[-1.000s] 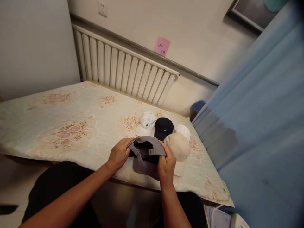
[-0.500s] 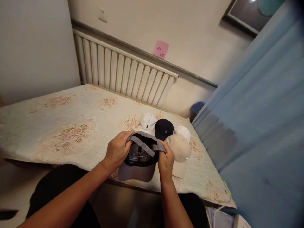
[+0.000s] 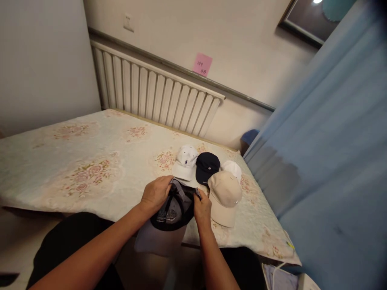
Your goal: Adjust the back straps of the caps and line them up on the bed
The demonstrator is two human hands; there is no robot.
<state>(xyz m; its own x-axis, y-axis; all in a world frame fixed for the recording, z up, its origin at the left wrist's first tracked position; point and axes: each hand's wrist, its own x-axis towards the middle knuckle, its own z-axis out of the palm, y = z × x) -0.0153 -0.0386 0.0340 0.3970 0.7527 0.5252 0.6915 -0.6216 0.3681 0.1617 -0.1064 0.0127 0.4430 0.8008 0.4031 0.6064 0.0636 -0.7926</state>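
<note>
A grey baseball cap (image 3: 161, 239) is held between my two hands at the bed's near edge, its dark inside facing me and its brim pointing down toward me. My left hand (image 3: 157, 193) is closed on the left side of its back rim. On the right side of that rim, my right hand (image 3: 202, 207) grips beside the strap. Just beyond lie a white cap (image 3: 185, 161) with a small dark logo and a navy cap (image 3: 208, 165). A beige cap (image 3: 225, 193) rests to the right of my right hand, partly covering another white cap (image 3: 232, 169).
The caps lie on a bed with a floral cover (image 3: 115, 137). A radiator (image 3: 157, 88) runs along the wall behind it, below a pink note (image 3: 202, 64). A blue curtain (image 3: 317, 141) hangs on the right. My dark-clad knees are under the near edge.
Both hands have moved the grey cap lower and toward me, tilting it. Its back strap has folded, and more of the white and navy caps shows.
</note>
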